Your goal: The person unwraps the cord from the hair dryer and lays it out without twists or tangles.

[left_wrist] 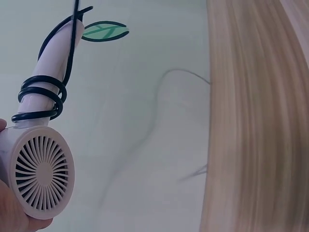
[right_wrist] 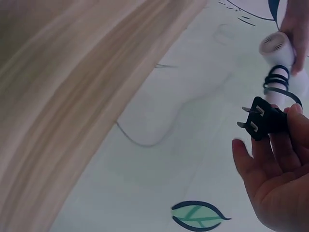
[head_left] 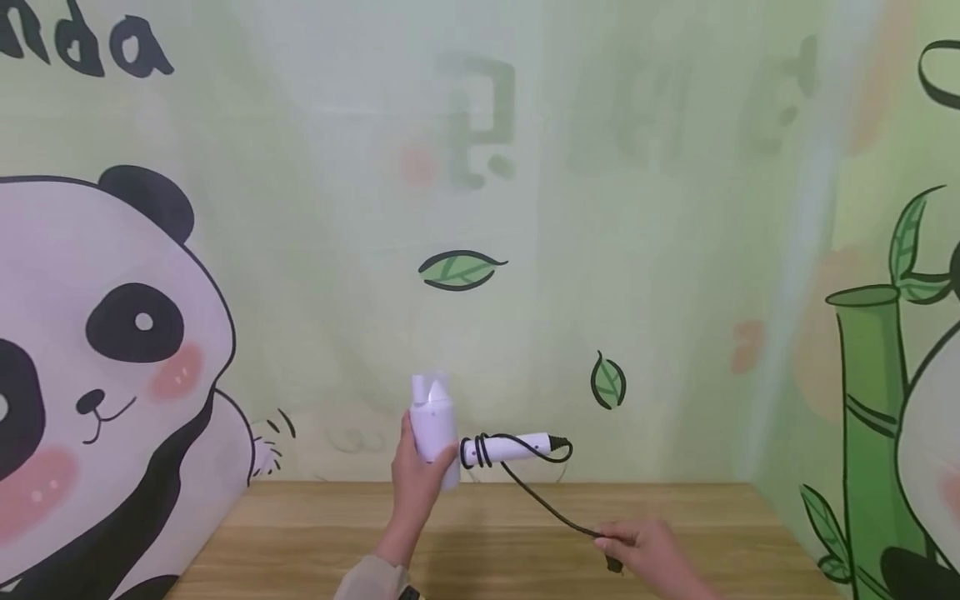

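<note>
A white hair dryer point(head_left: 433, 429) is held up above the table by my left hand point(head_left: 417, 471), whose fingers and thumb grip its body. Its handle point(head_left: 506, 448) points right, with black cord point(head_left: 483, 450) wound several times around it. In the left wrist view the round slotted vent point(left_wrist: 44, 173) faces the camera. My right hand point(head_left: 648, 550) pinches the far end of the cord, just by the black two-pin plug point(right_wrist: 260, 118). Between handle and right hand the cord runs down in a slack slope. Part of the dryer's body is hidden behind the left hand.
Below the hands lies a wooden tabletop point(head_left: 510, 533). A pale green backdrop point(head_left: 637, 208) with printed leaves stands behind it. A printed panda point(head_left: 150, 400) is at the left, and printed bamboo point(head_left: 870, 400) covers the right side.
</note>
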A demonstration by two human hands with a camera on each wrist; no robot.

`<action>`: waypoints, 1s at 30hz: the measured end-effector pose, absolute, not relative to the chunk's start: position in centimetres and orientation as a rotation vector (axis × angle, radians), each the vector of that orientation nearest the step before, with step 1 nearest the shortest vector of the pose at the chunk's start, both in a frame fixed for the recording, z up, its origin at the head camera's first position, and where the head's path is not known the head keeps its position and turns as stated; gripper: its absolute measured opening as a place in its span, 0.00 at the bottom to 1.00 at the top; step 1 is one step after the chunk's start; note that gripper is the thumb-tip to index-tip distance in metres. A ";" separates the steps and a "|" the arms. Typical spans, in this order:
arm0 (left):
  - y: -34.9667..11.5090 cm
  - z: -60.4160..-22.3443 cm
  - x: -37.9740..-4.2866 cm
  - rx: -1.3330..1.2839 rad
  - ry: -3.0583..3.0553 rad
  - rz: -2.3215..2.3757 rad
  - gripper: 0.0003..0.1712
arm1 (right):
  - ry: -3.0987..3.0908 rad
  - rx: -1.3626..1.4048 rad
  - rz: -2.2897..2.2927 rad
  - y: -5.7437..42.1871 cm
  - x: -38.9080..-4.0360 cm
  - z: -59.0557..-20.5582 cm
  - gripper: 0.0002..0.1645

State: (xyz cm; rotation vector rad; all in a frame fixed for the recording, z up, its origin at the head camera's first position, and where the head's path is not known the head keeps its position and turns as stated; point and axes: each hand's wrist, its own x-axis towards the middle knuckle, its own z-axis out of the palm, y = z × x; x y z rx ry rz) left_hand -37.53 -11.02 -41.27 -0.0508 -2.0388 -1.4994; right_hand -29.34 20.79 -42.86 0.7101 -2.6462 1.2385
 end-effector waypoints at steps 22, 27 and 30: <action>-10.8 -38.9 -36.3 -0.092 -1.967 -1.621 0.53 | -2.837 0.534 1.331 18.9 -32.3 -48.5 0.09; -10.7 -38.4 -36.1 -0.105 -1.980 -1.622 0.54 | -2.889 0.420 1.246 18.3 -33.4 -48.8 0.07; -10.7 -38.4 -35.9 -0.105 -2.002 -1.633 0.54 | -2.890 0.410 1.233 18.2 -34.0 -49.2 0.07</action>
